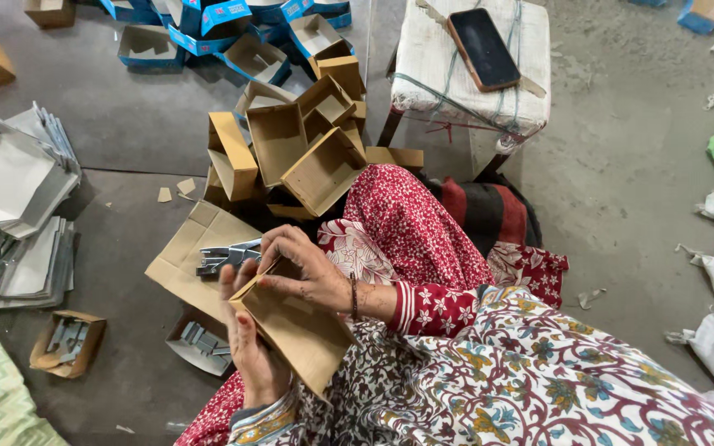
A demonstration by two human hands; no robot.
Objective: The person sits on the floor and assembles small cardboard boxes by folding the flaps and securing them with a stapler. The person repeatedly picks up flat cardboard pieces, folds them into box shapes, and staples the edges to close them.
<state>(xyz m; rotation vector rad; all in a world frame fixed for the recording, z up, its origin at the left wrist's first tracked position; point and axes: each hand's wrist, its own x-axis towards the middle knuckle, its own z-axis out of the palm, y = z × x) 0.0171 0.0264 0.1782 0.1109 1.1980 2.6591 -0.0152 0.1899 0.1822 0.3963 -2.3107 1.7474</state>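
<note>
1. While a heap of folded brown cardboard boxes (pixel 303 149) is sitting on the grey floor ahead, both hands are working at lap level.
2. The half-folded brown cardboard box (pixel 295 326) is resting over the lap, gripped by both hands.
3. Right hand (pixel 307 268) is pinching its top flap, fingers curled.
4. Left hand (pixel 254 351) is supporting its side, fingers pressed together.
5. A metal stapler (pixel 226 257) is lying on flat cardboard just beyond.

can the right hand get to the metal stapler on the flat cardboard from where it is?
Probably yes. The stapler lies uncovered just beside the right hand, nothing between them. But that hand and the left hand are both holding the brown box.
</note>
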